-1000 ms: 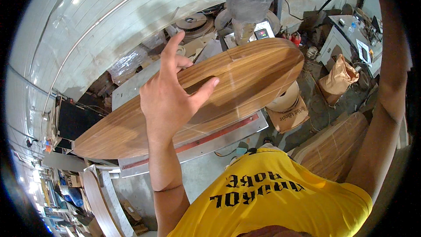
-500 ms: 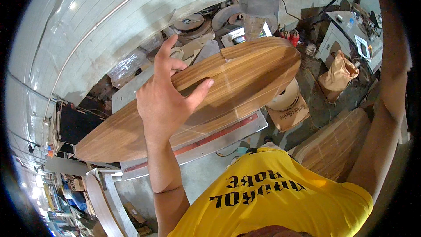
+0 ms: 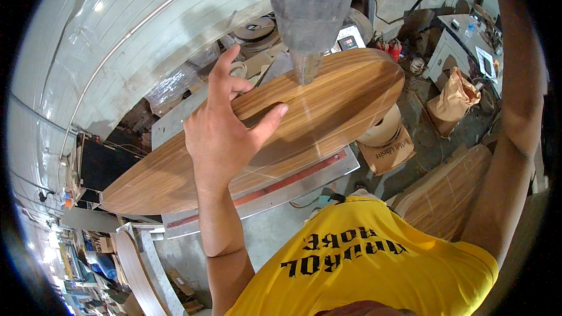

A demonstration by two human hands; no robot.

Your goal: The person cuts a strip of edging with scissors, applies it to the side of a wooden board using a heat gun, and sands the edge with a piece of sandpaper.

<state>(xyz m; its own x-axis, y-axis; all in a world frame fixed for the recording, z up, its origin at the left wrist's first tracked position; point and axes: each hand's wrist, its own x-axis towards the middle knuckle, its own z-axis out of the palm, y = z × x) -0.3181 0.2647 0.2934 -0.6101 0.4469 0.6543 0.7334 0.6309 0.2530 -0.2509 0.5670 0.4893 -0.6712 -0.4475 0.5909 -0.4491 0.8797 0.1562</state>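
A long, rounded wooden board (image 3: 345, 99) with striped grain lies slanted across the middle, over a metal bench. My left hand (image 3: 219, 126) rests at the board's far edge, its thumb stretched over the top face and its index finger pointing away. The fingers are spread, with nothing held between them. Right of that hand hangs a tapered grey tool head (image 3: 307, 23) with a blue upper part. Its narrow tip overlaps the board near the far edge; whether it touches is unclear. My right arm (image 3: 518, 134) rises along the right side, and its hand is out of view.
A metal strip with a red band (image 3: 293, 181) runs along the near side. A second wooden board (image 3: 442, 193) leans at right. Nearby are a brown paper bag (image 3: 453, 102) and a cardboard box (image 3: 386, 152). Reels (image 3: 254, 29) and clutter line the wall.
The tool head has shifted left and looks larger, its tip now over the board near a line across the grain. My left hand and the board have barely moved.
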